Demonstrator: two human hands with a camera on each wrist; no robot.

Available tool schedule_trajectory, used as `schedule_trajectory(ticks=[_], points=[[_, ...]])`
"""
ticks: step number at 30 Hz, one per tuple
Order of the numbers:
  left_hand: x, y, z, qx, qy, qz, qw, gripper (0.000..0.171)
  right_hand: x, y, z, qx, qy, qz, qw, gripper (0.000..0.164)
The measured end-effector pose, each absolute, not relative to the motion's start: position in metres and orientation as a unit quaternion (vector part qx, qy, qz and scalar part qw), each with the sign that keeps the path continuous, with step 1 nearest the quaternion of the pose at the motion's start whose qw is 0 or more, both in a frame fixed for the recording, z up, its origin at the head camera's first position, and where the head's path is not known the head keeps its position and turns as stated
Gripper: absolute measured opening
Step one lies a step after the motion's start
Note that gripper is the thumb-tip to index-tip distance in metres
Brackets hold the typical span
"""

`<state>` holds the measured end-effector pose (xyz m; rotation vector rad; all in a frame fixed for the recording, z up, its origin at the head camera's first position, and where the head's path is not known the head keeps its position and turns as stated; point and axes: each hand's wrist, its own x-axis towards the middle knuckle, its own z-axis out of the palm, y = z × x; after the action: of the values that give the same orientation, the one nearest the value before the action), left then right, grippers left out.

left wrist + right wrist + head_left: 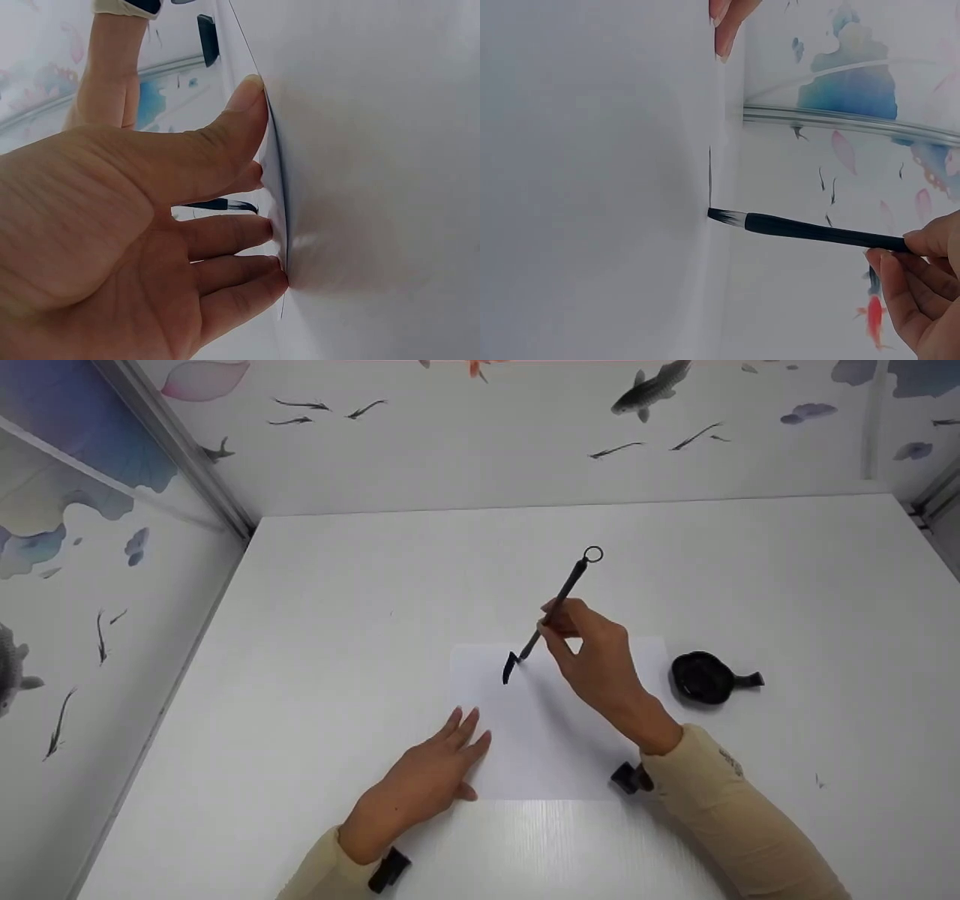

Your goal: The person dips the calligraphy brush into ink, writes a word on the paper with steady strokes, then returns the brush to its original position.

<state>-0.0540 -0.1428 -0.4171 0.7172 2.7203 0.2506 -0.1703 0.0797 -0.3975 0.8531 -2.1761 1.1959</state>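
Observation:
My right hand (pixel 600 660) pinches a dark ink brush (pixel 568 586) partway along its handle, which ends in a ring. In the right wrist view the brush's inked bristles (pixel 724 217) touch the paper. A short black stroke (pixel 509 668) shows on the white sheet of paper (pixel 555 769), next to the brush tip. My left hand (pixel 427 780) rests on the sheet's left edge, fingers stretched out. The left wrist view shows its fingertips (pixel 259 229) on the paper. A black ink dish (pixel 703 679) with a short handle stands right of the sheet.
The white table (pixel 337 607) has a back wall (pixel 480 450) painted with fish and a similar side panel (pixel 112 607) at the left. Black wrist straps with small mounts (pixel 626 778) sit under both sleeves.

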Motion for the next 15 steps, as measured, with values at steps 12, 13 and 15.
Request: schedule_trajectory(ticks=[12, 13, 15], points=[[-0.0539, -0.1452, -0.4189, 0.264, 0.948, 0.101, 0.145, 0.069, -0.1674, 0.0809, -0.3929, 0.325, -0.799, 0.441, 0.249, 0.025], [-0.0539, -0.1452, -0.4191, 0.263, 0.948, 0.102, 0.145, 0.069, -0.1669, 0.081, -0.3923, 0.326, -0.799, 0.44, 0.248, 0.026], [-0.0539, -0.145, -0.419, 0.263, 0.948, 0.103, 0.145, 0.069, -0.1662, 0.0812, -0.3917, 0.327, -0.801, 0.438, 0.244, 0.026]])
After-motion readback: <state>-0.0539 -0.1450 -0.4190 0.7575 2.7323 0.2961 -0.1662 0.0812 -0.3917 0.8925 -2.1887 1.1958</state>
